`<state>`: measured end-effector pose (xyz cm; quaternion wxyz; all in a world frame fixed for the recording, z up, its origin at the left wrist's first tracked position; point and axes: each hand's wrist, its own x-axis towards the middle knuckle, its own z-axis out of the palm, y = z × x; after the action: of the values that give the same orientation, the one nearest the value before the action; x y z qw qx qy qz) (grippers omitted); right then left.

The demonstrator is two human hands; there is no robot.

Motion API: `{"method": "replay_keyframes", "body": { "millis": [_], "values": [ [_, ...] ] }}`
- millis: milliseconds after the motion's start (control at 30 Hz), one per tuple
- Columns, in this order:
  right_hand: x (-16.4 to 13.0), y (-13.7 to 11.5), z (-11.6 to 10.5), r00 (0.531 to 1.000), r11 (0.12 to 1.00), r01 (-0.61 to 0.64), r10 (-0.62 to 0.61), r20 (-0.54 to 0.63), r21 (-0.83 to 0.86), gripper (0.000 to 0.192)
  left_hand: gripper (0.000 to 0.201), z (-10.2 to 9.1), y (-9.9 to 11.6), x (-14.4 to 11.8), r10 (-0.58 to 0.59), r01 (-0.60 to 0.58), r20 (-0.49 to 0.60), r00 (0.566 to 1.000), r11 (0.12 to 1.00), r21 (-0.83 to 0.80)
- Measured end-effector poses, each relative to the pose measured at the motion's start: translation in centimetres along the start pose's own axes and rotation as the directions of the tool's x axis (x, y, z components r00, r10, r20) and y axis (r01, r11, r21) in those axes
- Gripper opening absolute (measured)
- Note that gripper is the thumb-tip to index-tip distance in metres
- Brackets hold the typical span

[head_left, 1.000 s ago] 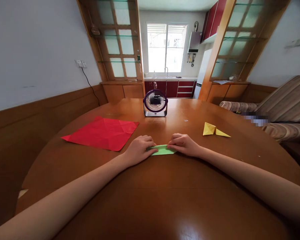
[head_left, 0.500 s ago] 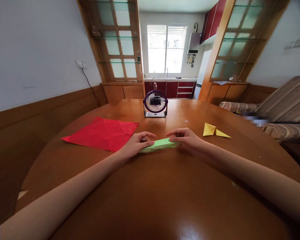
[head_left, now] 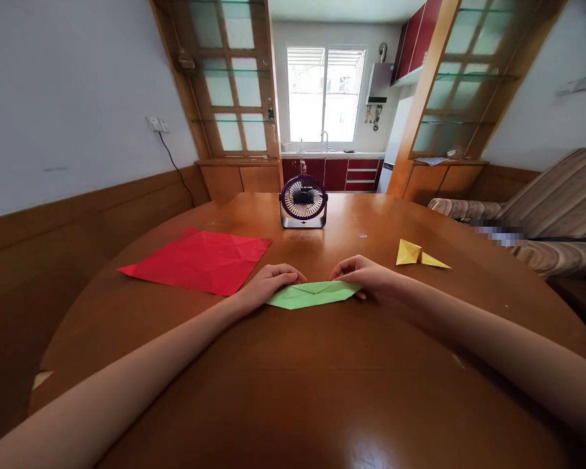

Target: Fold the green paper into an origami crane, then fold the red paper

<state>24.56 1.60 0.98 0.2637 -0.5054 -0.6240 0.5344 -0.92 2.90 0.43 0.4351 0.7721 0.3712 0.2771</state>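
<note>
1. Your left hand [head_left: 268,283] pins the left end of the green paper [head_left: 314,294] with fingers closed on its edge; your right hand [head_left: 366,275] pinches the right end, so the folded strip lies stretched flat between them.
2. The green paper rests on the table [head_left: 322,391], mid-front; the red sheet [head_left: 200,259] lies left, the yellow paper [head_left: 420,254] right, the fan [head_left: 303,201] behind, all out of the way of your hands.

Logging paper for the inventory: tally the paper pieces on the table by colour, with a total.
Red paper sheet: 1
Green folded paper, under left hand and right hand: 1
Yellow folded paper: 1
Total: 3
</note>
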Motion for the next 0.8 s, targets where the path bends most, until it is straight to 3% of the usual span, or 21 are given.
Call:
{"method": "replay_keyframes", "body": {
  "millis": [100,200,300,367,467,567,700,800],
  "values": [
    [0.2,0.0,-0.2,0.999,0.995,0.034,-0.034,0.003,-0.089,0.021,0.031,0.3,0.1,-0.1,0.065,-0.069,0.037,0.997,0.989,0.128],
    [0.5,0.1,-0.8,0.976,0.922,0.195,-0.217,-0.027,-0.334,0.021,0.025,0.6,0.1,-0.2,0.156,-0.162,0.042,0.987,0.948,0.273],
    [0.5,0.0,-0.9,0.876,0.755,0.379,-0.479,-0.055,-0.535,0.027,0.024,0.8,0.2,-0.2,0.181,-0.185,0.042,0.982,0.928,0.325],
    [0.1,0.0,-0.4,0.824,0.691,0.460,-0.566,-0.021,-0.558,0.035,0.024,0.9,0.2,-0.2,0.179,-0.179,0.033,0.983,0.923,0.342],
    [-0.4,0.0,0.9,0.782,0.590,0.542,-0.615,0.102,-0.598,0.030,0.022,1.1,0.4,-0.2,0.170,-0.162,0.011,0.985,0.915,0.370],
    [-0.5,0.2,2.0,0.769,0.474,0.532,-0.617,0.167,-0.702,0.021,0.017,1.3,0.6,-0.3,0.166,-0.148,-0.009,0.986,0.903,0.404],
    [-0.2,0.6,2.7,0.776,0.460,0.490,-0.618,0.129,-0.741,0.018,0.010,1.7,0.7,-0.3,0.186,-0.149,-0.023,0.982,0.849,0.508],
    [-0.1,0.7,2.9,0.776,0.456,0.482,-0.619,0.123,-0.748,0.015,0.010,2.2,0.8,-0.4,0.244,-0.176,-0.021,0.970,0.753,0.634]
  ]
}}
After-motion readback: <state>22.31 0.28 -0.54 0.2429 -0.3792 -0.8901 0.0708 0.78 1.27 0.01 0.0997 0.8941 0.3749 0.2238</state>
